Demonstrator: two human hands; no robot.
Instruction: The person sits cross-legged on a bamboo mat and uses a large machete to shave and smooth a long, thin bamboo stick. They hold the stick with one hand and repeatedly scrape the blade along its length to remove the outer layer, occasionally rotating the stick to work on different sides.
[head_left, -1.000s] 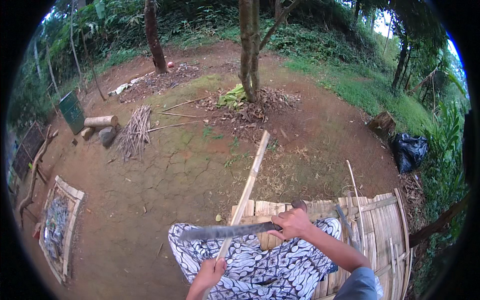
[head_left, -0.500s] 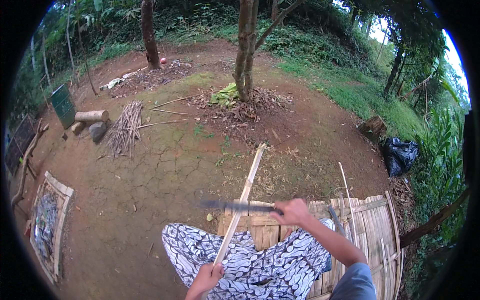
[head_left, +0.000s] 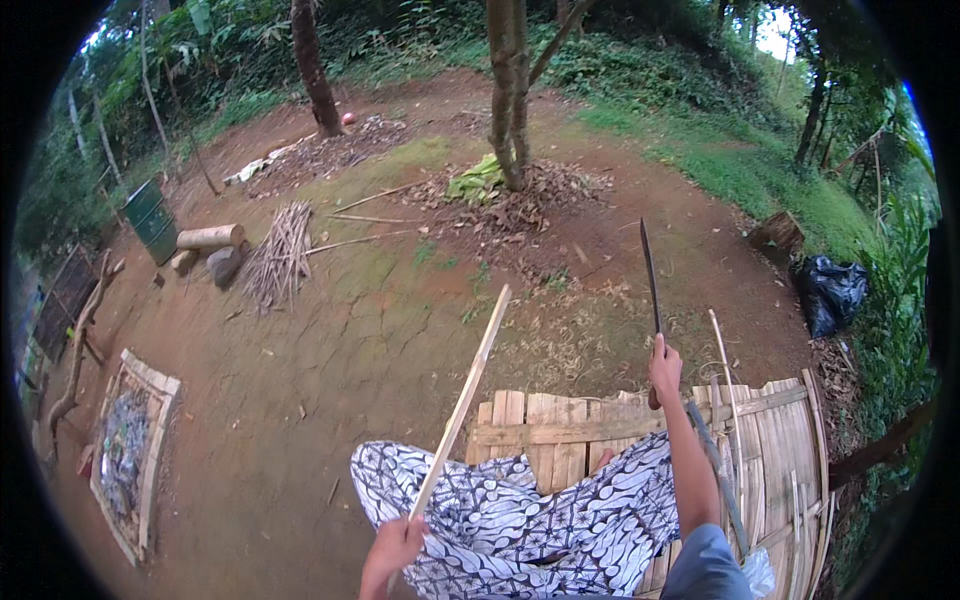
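My left hand is closed round the lower end of a long pale bamboo strip, which slants up and away over my lap. In my right hand is a machete, gripped by its handle with the dark blade pointing up and away. The blade stands well to the right of the strip, apart from it. A black-and-white patterned cloth covers my legs. I sit on a platform of split bamboo slats.
Another long tool or stick and a thin bamboo strip lie on the platform at my right. Beyond are a black plastic bag, a stump and a tree. Leftward lie a stick pile and a framed pit of plastic.
The machete has come off the strip, moving right and turning from crosswise to upright in my right hand. My left hand still holds the strip, whose angle changes little. The view has shifted slightly.
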